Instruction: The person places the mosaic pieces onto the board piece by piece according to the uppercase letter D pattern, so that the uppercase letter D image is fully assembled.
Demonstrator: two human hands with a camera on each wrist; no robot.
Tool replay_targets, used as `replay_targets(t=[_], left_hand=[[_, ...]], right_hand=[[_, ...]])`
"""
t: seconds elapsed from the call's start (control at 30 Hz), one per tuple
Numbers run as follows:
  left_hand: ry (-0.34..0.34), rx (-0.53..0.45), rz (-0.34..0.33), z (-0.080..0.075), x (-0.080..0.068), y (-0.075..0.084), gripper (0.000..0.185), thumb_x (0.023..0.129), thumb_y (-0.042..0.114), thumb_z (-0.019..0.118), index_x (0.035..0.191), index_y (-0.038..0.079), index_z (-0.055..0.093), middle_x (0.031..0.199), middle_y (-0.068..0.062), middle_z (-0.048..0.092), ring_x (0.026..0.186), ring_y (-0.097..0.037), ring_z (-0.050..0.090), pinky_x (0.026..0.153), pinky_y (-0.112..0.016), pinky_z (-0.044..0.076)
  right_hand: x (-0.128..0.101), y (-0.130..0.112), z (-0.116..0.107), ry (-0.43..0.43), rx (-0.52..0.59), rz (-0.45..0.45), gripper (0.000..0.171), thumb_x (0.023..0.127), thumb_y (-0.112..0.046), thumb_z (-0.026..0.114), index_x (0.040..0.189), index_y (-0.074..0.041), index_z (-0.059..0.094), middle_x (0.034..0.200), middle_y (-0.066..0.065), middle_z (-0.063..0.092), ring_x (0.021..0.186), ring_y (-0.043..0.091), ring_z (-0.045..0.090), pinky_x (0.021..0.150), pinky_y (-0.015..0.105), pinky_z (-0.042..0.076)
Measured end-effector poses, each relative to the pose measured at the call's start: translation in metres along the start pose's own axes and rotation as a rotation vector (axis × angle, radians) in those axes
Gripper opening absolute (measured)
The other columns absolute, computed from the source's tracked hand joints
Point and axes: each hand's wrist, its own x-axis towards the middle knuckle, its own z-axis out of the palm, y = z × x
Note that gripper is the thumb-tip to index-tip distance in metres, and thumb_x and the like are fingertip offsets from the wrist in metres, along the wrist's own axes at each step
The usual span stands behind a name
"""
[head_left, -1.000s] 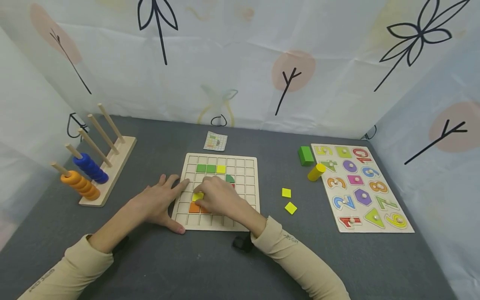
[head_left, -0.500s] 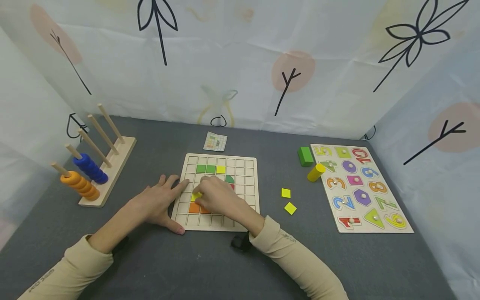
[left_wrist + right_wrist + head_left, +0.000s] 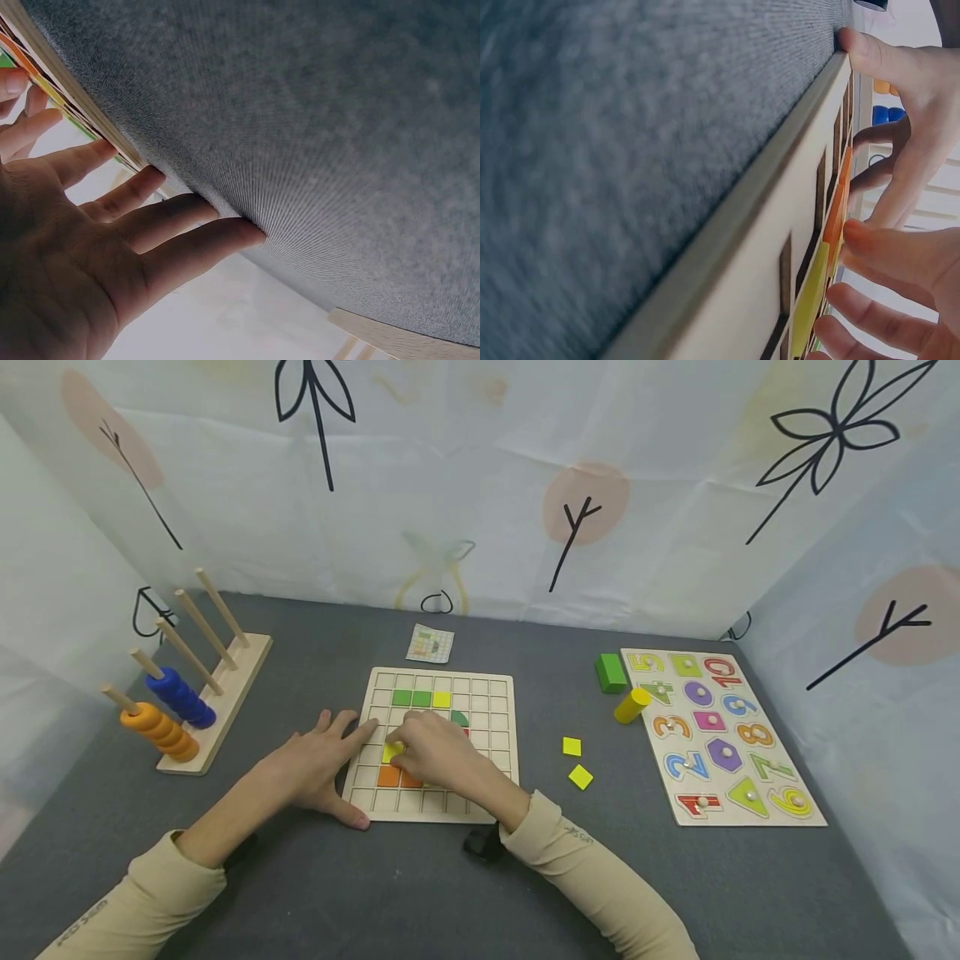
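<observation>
A pale wooden grid board (image 3: 491, 760) lies flat in front of me. Along its left edge rests my left hand (image 3: 318, 764), fingers spread, thumb by the near corner. My right hand (image 3: 435, 747) is over the board's middle, its index finger and thumb at a yellow square tile (image 3: 392, 752) in the left part of the grid. Just below that sit orange tiles (image 3: 387, 776). Two green tiles (image 3: 412, 697) and another yellow tile (image 3: 442, 699) lie in an upper row. A dark green curved piece (image 3: 459, 718) and some red are partly hidden behind the right hand.
Two loose yellow tiles (image 3: 572, 746) lie right of the board. Further right are a green block (image 3: 611, 673), a yellow cylinder (image 3: 632, 704) and a number puzzle (image 3: 738, 739). A pegged stand (image 3: 247, 652) with blue and orange rings stands left. A pattern card (image 3: 431, 643) lies behind the board.
The right hand's fingertips shift slightly at the yellow tile, showing more of it now. The left hand stays in place on the board's edge.
</observation>
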Motion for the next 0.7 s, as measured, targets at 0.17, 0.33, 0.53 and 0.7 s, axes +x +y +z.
replay_targets(t=[0.17,0.33,0.53,0.7], left_hand=[[-0.002,0.005,-0.002,0.000,0.000,0.000,0.141,0.051,0.084,0.083,0.158,0.006,0.034,0.155,-0.033,0.036,0.140,-0.068,0.033,0.090,-0.081,0.045],[-0.003,0.003,-0.004,0.001,0.000,-0.001,0.141,0.051,0.084,0.082,0.158,0.006,0.034,0.155,-0.033,0.036,0.140,-0.068,0.033,0.090,-0.081,0.044],[-0.006,0.011,-0.008,0.000,0.000,0.001,0.141,0.051,0.084,0.082,0.158,0.006,0.034,0.155,-0.033,0.036,0.140,-0.068,0.033,0.091,-0.080,0.045],[-0.010,0.012,-0.017,0.001,0.001,0.001,0.141,0.052,0.083,0.083,0.158,0.006,0.033,0.156,-0.032,0.035,0.141,-0.068,0.032,0.092,-0.081,0.044]], right_hand=[[-0.003,0.003,-0.002,0.015,-0.005,0.010,0.029,0.093,-0.021,0.074,0.121,-0.016,0.077,0.105,0.000,0.071,0.080,0.008,0.055,0.054,0.014,0.041],[-0.010,0.008,-0.010,0.030,0.000,0.014,0.026,0.094,-0.018,0.071,0.119,-0.016,0.078,0.105,0.001,0.071,0.081,0.010,0.055,0.055,0.017,0.041],[-0.023,0.018,-0.020,0.032,-0.002,0.034,0.026,0.095,-0.021,0.073,0.120,-0.016,0.078,0.107,0.003,0.071,0.081,0.013,0.056,0.055,0.020,0.042],[-0.039,0.031,-0.024,0.058,-0.012,0.030,0.027,0.094,-0.021,0.075,0.120,-0.013,0.078,0.104,0.005,0.070,0.080,0.015,0.056,0.057,0.023,0.042]])
